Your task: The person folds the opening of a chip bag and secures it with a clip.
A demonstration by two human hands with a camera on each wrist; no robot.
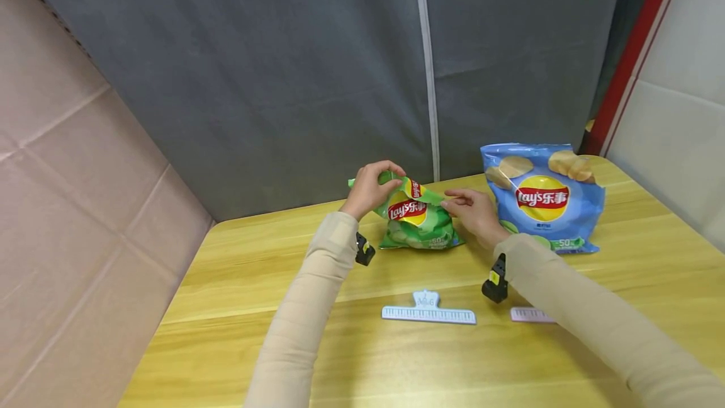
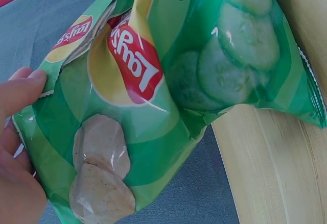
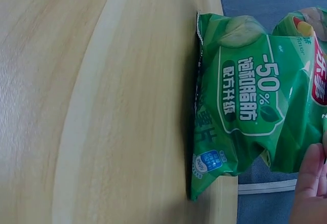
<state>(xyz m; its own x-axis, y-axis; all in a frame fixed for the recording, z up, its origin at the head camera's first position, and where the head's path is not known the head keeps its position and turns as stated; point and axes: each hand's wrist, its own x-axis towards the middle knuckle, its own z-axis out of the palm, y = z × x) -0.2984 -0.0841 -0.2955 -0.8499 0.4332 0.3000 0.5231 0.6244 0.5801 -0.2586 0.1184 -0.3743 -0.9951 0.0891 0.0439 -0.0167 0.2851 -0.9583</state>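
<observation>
Your left hand (image 1: 369, 190) and right hand (image 1: 478, 214) pinch opposite ends of the green chip bag's (image 1: 421, 235) folded top between their fingers (image 1: 389, 167). It stands on the surface (image 1: 272, 263), beside the blue chip bag (image 1: 566, 228); a pale blue clip (image 1: 428, 314) lies nearer you.

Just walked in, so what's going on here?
A person holds a green chip bag on the table, its top folded over; the left-hand grip and right-hand grip pinch its opposite ends. A blue chip bag is on the right. Nearer the person lie a light blue clip and a pale purple strip, perhaps a second clip, partly hidden by the right sleeve.
</observation>
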